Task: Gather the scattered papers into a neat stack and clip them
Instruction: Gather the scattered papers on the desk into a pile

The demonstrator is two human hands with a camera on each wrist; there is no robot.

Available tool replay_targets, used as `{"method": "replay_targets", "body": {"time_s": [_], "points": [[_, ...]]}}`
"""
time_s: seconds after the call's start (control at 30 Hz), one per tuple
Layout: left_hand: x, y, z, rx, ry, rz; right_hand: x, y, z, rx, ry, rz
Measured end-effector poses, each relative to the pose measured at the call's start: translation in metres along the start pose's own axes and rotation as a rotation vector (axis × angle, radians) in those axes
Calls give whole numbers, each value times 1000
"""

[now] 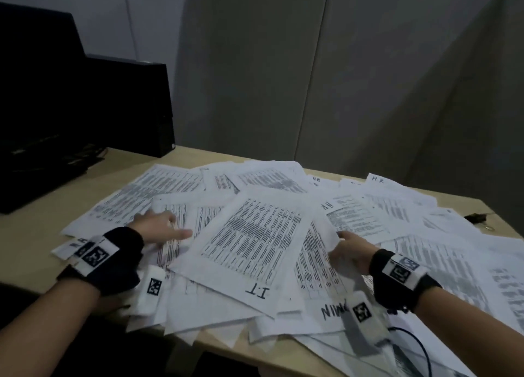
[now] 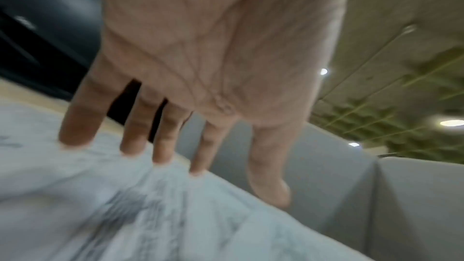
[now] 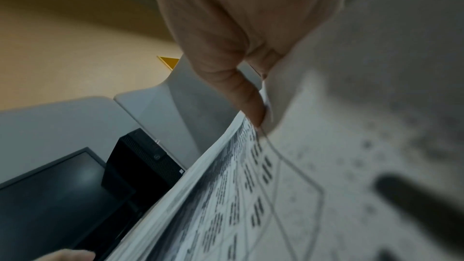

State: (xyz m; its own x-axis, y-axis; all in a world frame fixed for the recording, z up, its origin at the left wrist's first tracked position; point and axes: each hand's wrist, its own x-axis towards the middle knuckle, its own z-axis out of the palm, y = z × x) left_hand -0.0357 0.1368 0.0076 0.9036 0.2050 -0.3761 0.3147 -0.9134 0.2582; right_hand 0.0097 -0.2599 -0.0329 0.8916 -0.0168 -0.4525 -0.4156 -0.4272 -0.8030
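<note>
Looking down from the head view, a light wooden desk point(image 1: 34, 235) stood against grey partition panels point(image 1: 255, 78), with a dark monitor point(image 1: 37, 64) and one black computer tower point(image 1: 133, 107) at the far left. The scattered papers point(image 1: 283, 186) covered most of the desktop, too many and too overlapped to count, some hanging over the near edge; bare wood showed only at the left and along the far edge. One sheet marked "I.T" point(image 1: 249, 235) lay on top near the middle. A small dark clip point(image 1: 476, 217) sat on the desk at the far right, just beside the paper spread. The left hand point(image 1: 158, 229) lay flat on the sheets with straight fingers, and the right hand point(image 1: 348, 252) pinched the right edge of the middle sheets.

In the left wrist view, the left hand point(image 2: 213, 57) was spread, four fingertips point(image 2: 75, 136) pressing blurred paper, the thumb lifted clear. Ceiling lights showed beyond the partition.

In the right wrist view, the right hand point(image 3: 238, 27) gripped a bundle of printed sheets point(image 3: 251, 195), its thumb on top of them, lifted at an angle, with the monitor and tower behind.
</note>
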Motion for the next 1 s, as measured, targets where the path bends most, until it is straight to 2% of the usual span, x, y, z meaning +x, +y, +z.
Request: {"method": "replay_targets", "body": {"time_s": [0.03, 0.13, 0.23, 0.3, 0.4, 0.53, 0.6, 0.67, 0.73, 0.83, 0.93, 1.0], "points": [[10, -6, 3, 15, 23, -61, 2, 0, -1, -2, 22, -4], [30, -10, 18, 50, -42, -183, 8, -4, 0, 55, 67, -16], [32, 8, 28, 8, -19, -121, 12, -13, 22, 102, 3, -26], [30, 21, 26, -185, 17, -96, 12, -21, 42, 145, -61, -57], [40, 15, 15, -383, 79, -201, 3, -39, 73, 202, -165, -96], [43, -14, 5, -618, 110, -301, 12, -48, 105, 67, -241, -74], [40, -21, 5, -734, 77, -287, 14, -56, 120, 52, -245, -101], [32, -20, 7, -832, -13, -228, 5, -69, 133, 67, -267, -119], [29, -18, 11, -836, -65, -191, 4, -76, 148, 97, -289, -135], [35, -20, 19, -858, -44, -167, 1, -79, 164, 95, -304, -121], [33, -22, 12, -871, 4, -134, 5, -85, 152, 37, -322, -121], [40, -36, -2, -840, 106, -143, 16, -97, 123, -94, -178, -216]]}}
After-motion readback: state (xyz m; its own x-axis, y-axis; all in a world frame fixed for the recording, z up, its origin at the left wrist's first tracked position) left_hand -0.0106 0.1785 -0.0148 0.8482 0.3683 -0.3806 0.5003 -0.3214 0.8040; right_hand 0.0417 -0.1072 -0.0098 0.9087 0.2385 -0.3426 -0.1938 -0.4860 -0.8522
